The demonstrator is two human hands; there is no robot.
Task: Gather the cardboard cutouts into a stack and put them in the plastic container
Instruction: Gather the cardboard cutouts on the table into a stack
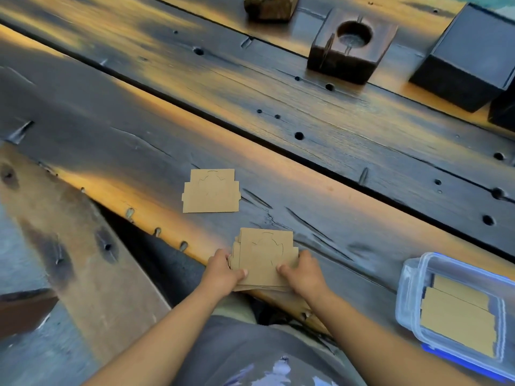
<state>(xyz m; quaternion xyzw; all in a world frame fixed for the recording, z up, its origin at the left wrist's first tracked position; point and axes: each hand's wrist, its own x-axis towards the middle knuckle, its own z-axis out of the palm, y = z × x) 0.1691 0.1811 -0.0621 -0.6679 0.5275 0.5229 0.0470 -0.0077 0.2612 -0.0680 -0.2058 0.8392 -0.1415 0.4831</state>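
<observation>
A stack of brown cardboard cutouts rests at the near edge of the dark wooden table. My left hand grips its left side and my right hand grips its right side, thumbs on top. One more cardboard cutout lies flat and alone on the table, a little farther away and to the left. The clear plastic container with blue trim sits at the right near edge, holding cardboard pieces inside.
A wooden block with a round hole stands at the back, a black box at the back right, another wood piece at the top. A wooden bench plank runs on the left, with a gap beside the table's edge.
</observation>
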